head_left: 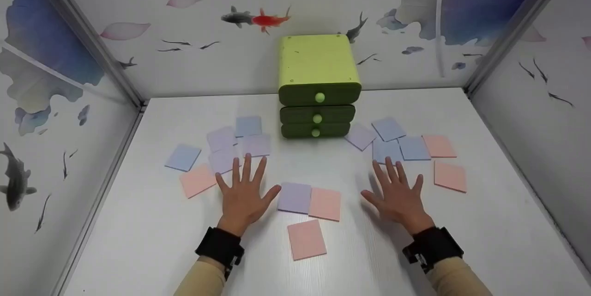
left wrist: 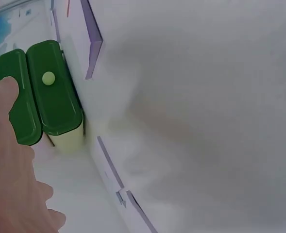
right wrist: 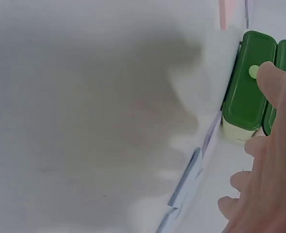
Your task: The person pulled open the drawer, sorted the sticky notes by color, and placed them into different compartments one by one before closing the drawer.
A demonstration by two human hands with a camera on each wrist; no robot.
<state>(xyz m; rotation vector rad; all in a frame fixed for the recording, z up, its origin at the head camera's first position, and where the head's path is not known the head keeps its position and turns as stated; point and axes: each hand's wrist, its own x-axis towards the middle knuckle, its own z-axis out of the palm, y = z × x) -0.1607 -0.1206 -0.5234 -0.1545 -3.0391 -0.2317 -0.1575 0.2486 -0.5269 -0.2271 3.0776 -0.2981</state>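
Observation:
My left hand (head_left: 244,194) is held palm down with its fingers spread, holding nothing. Its fingertips are near a pink square card (head_left: 198,181) and several purple square cards (head_left: 221,139). To the right, my right hand (head_left: 399,196) is also spread and holds nothing; its fingertips are just below a blue square card (head_left: 387,150). Shadows in both wrist views suggest the hands hover above the white table (head_left: 369,259). Between the hands lie a purple card (head_left: 294,197) and a pink card (head_left: 324,203) side by side, with another pink card (head_left: 307,239) nearer me.
A green cabinet (head_left: 318,58) with three knobbed drawers, all apparently closed, stands at the back middle. More blue cards (head_left: 183,157) lie on the left and pink cards (head_left: 450,176) on the right. Fish-patterned white panels (head_left: 203,69) enclose the table's back and sides.

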